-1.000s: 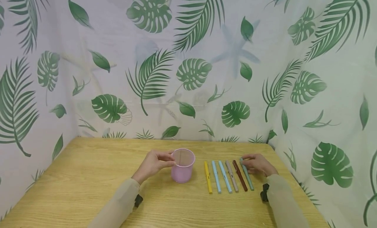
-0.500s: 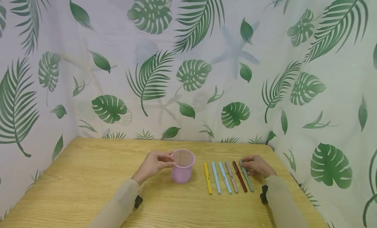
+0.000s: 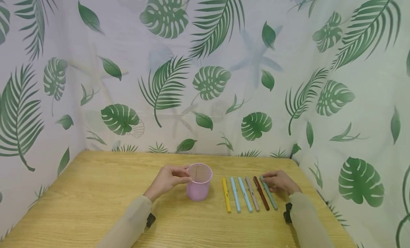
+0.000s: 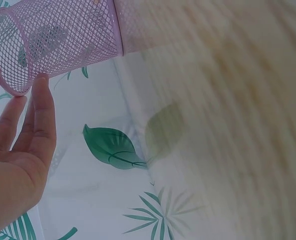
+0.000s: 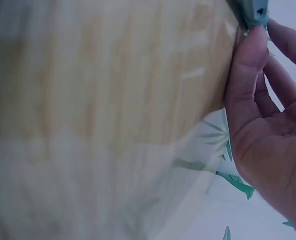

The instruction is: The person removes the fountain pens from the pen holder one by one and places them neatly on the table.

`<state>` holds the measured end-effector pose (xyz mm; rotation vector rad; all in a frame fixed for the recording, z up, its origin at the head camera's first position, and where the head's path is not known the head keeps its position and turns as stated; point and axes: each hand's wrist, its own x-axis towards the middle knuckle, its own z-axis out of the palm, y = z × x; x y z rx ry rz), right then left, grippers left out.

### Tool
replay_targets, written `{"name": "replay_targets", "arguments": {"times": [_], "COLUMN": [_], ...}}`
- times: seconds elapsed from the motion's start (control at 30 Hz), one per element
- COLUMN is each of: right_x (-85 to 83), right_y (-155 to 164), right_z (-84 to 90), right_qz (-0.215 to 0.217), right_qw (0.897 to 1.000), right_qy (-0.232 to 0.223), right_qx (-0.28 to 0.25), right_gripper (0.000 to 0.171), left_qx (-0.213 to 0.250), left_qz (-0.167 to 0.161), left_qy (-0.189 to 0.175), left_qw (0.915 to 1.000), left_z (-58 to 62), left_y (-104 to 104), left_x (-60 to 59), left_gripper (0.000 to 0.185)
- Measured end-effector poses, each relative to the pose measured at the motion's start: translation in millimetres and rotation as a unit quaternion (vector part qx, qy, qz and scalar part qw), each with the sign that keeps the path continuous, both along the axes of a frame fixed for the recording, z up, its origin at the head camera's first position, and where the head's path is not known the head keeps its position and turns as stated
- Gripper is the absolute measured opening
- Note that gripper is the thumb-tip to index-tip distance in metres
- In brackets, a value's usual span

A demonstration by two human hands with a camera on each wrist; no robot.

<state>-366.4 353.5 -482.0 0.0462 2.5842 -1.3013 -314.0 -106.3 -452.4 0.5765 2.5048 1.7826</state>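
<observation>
Upright on the table stands a pink mesh pen holder (image 3: 198, 189). My left hand (image 3: 167, 179) holds its rim from the left, with the thumb in front. In the left wrist view, the fingers of that hand (image 4: 23, 145) touch the rim of the mesh holder (image 4: 78, 35). At the right end of a row of pens lies a grey-green pen (image 3: 269, 194). My right hand (image 3: 281, 181) pinches its far end between thumb and fingers. In the right wrist view, the thumb of that hand (image 5: 267, 115) presses against the tip of the green pen (image 5: 255, 12).
Left of the green pen lie a brown pen (image 3: 262, 194), a grey pen (image 3: 252, 194), two light blue pens (image 3: 235, 195) and a yellow pen (image 3: 226, 195), side by side. Leaf-printed cloth (image 3: 192, 134) walls the wooden table (image 3: 96, 191) at the back and sides.
The green pen's near end has swung slightly right, away from the brown pen, under my right hand. My left hand and the pen holder stay in place. The head view has tilted a little.
</observation>
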Motion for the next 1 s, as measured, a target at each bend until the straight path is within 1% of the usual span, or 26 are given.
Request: {"name": "replay_targets", "arguments": {"times": [0.17, 0.23, 0.43, 0.53, 0.57, 0.7, 0.8, 0.9, 1.0], "right_x": [-1.1, -1.0, 2.9, 5.8, 6.5, 10.7, 14.5, 18.1, 22.4], "right_y": [4, 6, 6, 5, 4, -5, -17, -32, -49], "right_z": [0.1, 1.5, 11.0, 17.4, 19.2, 25.6, 28.1, 30.2, 33.9], "right_qz": [-0.005, -0.016, -0.035, -0.022, -0.023, 0.005, 0.021, 0.034, 0.041], "right_qw": [1.000, 1.000, 0.999, 0.998, 0.998, 0.996, 0.994, 0.992, 0.992], "right_qy": [0.005, 0.006, 0.027, 0.040, 0.045, 0.060, 0.065, 0.062, 0.060], "right_qx": [-0.010, -0.013, -0.023, -0.036, -0.042, -0.066, -0.085, -0.100, -0.104], "right_gripper": [0.046, 0.047, 0.050, 0.054, 0.055, 0.058, 0.056, 0.054, 0.052], "left_qx": [-0.002, -0.003, 0.002, 0.001, -0.003, -0.017, -0.020, -0.019, -0.021], "left_qz": [-0.006, -0.008, -0.013, -0.016, -0.017, -0.018, -0.014, -0.004, 0.006], "left_qy": [0.009, 0.014, 0.012, 0.008, 0.009, 0.017, 0.018, 0.011, 0.010], "left_qw": [0.9999, 0.9999, 0.9998, 0.9998, 0.9998, 0.9995, 0.9995, 0.9998, 0.9997], "left_z": [0.4, 0.8, 1.8, 2.8, 3.1, 4.2, 3.6, 3.1, 4.5], "left_y": [0, 0, 0, 1, 2, 5, 7, 6, 3], "left_x": [-0.6, -0.7, 0.8, 1.1, 0.9, 1.2, 3.3, 6.0, 8.2], "left_gripper": [0.020, 0.022, 0.023, 0.025, 0.025, 0.025, 0.028, 0.035, 0.040]}}
